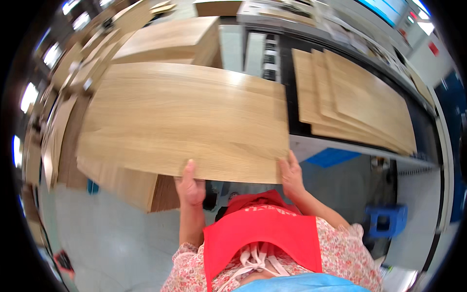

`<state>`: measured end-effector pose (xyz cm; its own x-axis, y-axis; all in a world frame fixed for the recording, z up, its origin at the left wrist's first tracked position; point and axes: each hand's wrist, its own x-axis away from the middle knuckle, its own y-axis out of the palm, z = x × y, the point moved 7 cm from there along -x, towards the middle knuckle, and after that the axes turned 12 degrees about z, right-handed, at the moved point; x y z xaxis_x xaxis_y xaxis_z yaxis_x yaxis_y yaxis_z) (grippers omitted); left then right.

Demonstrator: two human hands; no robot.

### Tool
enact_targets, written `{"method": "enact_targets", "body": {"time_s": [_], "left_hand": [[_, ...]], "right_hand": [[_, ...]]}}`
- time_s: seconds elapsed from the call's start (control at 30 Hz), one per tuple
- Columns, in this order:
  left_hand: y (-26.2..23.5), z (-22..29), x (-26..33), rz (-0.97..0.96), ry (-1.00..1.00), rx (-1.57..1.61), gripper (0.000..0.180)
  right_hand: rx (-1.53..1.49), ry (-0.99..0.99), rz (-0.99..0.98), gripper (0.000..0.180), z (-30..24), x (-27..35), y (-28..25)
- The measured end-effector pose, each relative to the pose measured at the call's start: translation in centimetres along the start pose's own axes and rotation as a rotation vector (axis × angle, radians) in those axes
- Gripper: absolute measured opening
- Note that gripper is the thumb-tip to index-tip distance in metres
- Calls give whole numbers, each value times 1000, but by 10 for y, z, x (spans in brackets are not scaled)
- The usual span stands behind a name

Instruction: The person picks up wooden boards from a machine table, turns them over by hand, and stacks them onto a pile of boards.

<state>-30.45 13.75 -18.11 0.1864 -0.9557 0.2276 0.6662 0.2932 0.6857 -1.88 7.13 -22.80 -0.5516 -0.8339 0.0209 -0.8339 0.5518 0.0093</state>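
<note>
A wide wood-grain board (189,119) is held out in front of me, roughly level. My left hand (191,187) grips its near edge around the middle, thumb on top and fingers hidden underneath. At the near right corner, my right hand (292,175) clasps the board, with the thumb along its right side. Below the board's left part, a stack of similar boards (131,187) shows its front corner; whether the held board touches that stack cannot be seen.
To the right, several boards (369,97) lie overlapped on a black-topped machine table (304,127). Another board stack (165,39) stands behind the held board. More panels (68,141) lean at the far left. A blue plastic stool (386,220) is on the floor at right.
</note>
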Motion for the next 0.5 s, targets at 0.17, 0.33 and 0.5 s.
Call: {"method": "enact_targets", "body": {"time_s": [0.17, 0.33, 0.5], "left_hand": [[67, 47, 5, -18, 262, -199, 40], [150, 52, 17, -215, 387, -365, 47], [237, 21, 54, -441, 515, -612, 54]], "right_hand": [[-354, 180, 27, 39, 7, -7, 21], [-232, 421, 87, 43, 12, -8, 36], [-246, 669, -22, 60, 20, -28, 41]]}}
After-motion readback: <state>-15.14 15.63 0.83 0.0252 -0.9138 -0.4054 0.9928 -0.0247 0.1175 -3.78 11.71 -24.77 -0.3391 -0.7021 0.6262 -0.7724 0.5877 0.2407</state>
